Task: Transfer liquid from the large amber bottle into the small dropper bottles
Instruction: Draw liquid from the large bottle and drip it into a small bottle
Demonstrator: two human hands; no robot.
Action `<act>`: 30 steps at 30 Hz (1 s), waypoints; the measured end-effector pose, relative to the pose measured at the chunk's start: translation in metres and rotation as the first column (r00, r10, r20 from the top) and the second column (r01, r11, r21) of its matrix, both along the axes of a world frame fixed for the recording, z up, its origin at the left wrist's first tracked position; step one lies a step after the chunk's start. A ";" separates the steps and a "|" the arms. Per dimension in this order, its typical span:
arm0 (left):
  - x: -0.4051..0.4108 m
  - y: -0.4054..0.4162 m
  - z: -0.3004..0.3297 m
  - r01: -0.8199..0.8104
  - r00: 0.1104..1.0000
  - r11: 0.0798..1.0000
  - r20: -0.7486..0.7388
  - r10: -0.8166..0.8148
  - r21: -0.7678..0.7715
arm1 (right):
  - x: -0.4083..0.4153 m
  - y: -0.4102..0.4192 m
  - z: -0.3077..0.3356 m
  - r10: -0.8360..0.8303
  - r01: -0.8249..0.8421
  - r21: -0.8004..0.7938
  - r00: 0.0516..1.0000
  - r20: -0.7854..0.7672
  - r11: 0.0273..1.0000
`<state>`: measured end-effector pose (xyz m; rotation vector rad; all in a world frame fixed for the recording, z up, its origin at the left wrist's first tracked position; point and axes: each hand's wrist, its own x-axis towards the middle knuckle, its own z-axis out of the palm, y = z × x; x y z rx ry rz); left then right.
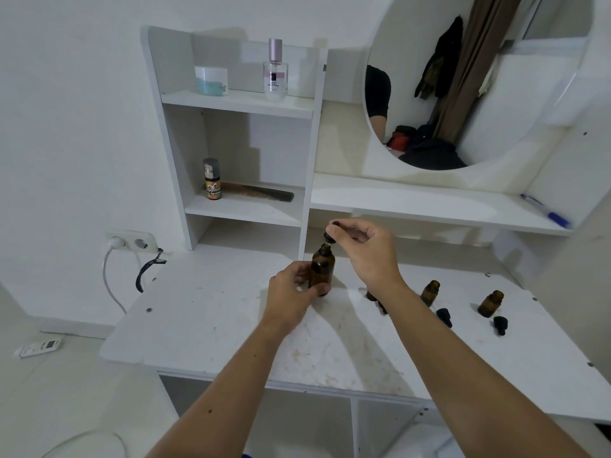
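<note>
At frame centre, left hand grips the large amber glass bottle on the white tabletop; right hand pinches its black dropper cap just above.

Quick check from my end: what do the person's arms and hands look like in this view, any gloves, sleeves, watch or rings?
Both arms are bare from the frame's bottom edge to the fingertips. The left hand and right hand wear no gloves, and no watch, bracelet or ring shows on either. No sleeve reaches the forearms. In the mirror, a dark short sleeve shows on an upper arm.
</note>
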<state>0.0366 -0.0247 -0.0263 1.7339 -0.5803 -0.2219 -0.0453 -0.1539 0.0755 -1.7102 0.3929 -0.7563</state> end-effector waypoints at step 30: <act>-0.081 -0.015 0.008 0.031 0.998 0.995 0.057 -0.037 0.097 | -0.100 -0.046 0.009 -0.208 0.204 0.040 0.958 0.197 0.978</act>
